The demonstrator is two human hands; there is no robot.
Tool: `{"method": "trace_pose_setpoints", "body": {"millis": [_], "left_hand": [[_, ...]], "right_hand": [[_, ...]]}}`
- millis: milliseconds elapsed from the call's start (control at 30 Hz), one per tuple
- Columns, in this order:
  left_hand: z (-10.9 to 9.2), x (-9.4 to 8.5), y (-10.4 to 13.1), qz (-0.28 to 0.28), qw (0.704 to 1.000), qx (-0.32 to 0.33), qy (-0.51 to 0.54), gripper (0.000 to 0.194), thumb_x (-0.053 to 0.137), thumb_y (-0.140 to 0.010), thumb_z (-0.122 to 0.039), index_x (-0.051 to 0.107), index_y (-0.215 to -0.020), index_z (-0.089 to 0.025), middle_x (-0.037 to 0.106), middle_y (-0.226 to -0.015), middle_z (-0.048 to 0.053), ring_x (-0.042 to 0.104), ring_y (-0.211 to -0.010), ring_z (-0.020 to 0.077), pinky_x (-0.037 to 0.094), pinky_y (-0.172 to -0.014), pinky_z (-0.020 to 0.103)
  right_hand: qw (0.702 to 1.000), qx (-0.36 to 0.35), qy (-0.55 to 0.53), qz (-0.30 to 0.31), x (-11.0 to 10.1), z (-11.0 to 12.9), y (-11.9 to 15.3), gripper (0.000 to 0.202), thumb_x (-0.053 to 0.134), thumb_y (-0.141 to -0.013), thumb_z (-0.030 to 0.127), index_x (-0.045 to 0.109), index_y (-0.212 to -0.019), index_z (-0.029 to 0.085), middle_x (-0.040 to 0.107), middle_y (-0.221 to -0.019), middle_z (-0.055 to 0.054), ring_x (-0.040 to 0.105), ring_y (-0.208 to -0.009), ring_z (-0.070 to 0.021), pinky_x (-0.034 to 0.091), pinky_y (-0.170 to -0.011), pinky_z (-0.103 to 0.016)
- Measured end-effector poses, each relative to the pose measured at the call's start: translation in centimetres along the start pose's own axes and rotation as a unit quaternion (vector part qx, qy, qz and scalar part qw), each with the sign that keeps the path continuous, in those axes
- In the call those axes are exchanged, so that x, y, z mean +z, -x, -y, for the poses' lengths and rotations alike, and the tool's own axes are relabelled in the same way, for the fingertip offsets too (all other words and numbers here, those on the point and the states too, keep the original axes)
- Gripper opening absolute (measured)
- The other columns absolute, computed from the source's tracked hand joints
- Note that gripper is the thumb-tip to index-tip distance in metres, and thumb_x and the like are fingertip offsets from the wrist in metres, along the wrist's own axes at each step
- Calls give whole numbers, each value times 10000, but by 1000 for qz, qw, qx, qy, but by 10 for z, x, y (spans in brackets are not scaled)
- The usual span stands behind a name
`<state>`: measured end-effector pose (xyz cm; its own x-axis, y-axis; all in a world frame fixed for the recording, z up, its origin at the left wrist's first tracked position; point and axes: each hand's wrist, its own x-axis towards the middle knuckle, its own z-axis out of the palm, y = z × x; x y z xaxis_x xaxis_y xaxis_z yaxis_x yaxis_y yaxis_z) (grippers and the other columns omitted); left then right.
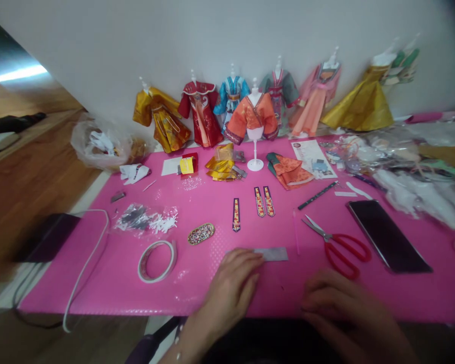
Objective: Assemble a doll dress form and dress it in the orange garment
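My left hand [233,283] lies on the pink table with its fingers stretched out, the tips resting on the left end of a flat grey strip [275,254]. My right hand [339,306] is near the table's front edge, just below the red-handled scissors [335,245]. Its fingers are curled toward the thumb and slightly blurred; whatever they may hold is too small to make out. Beyond the strip lie patterned dark-edged strips, one alone [236,215] and a pair [264,202]. A thin pink stick [296,232] lies right of the grey strip.
A roll of white tape [157,261] and a glittery oval piece [201,233] lie to the left. On the right are a phone [389,235] and a dark pencil [318,195]. Small dressed mannequins stand along the wall, an orange-jacketed one [255,119] foremost. Plastic bags [402,177] pile up right.
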<state>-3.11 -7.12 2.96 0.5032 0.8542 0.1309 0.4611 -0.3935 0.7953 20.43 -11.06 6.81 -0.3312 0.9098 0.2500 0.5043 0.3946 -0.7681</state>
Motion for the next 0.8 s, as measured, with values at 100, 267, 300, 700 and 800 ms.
{"method": "trace_pose_setpoints", "body": {"millis": [100, 267, 300, 700, 800], "left_hand": [[9, -2, -15, 40, 993, 20, -106, 343, 488, -941, -153, 586, -1268, -186, 698, -1218, 105, 554, -1236, 264, 395, -1098, 531], [19, 4, -23, 88, 981, 12, -169, 398, 500, -929, -159, 531, -1325, -186, 674, -1277, 105, 516, -1306, 282, 352, -1124, 574], [20, 5, -24, 93, 981, 11, -172, 405, 498, -930, -160, 522, -1334, -187, 667, -1292, 104, 507, -1319, 280, 345, -1128, 575], [18, 9, -25, 96, 979, 53, -170, 366, 445, -955, -143, 520, -1313, -171, 616, -1376, 118, 535, -1299, 257, 345, -1134, 552], [16, 12, -27, 107, 979, 42, -167, 389, 459, -946, -138, 508, -1329, -183, 624, -1367, 106, 546, -1287, 258, 356, -1129, 549]], "right_hand": [[1000, -1, 25, -7, -2, -4, 4, 95, 661, -859, 214, 692, -865, 304, 707, -779, -11, 698, -663, -154, 573, -554, -210], [999, 13, 20, -21, 2, -7, 10, 80, 651, -865, 225, 692, -836, 288, 697, -760, -4, 697, -649, -142, 570, -552, -195], [999, 16, 20, -24, 2, -7, 11, 83, 651, -864, 224, 696, -834, 288, 700, -761, -5, 699, -652, -144, 571, -554, -195], [999, 20, 25, -32, 3, -18, 15, 83, 652, -872, 232, 709, -864, 292, 733, -805, -13, 724, -716, -163, 591, -606, -207], [998, 15, 35, -44, 4, -18, 17, 75, 665, -860, 242, 709, -864, 302, 739, -805, -7, 730, -706, -166, 598, -600, -208]]}}
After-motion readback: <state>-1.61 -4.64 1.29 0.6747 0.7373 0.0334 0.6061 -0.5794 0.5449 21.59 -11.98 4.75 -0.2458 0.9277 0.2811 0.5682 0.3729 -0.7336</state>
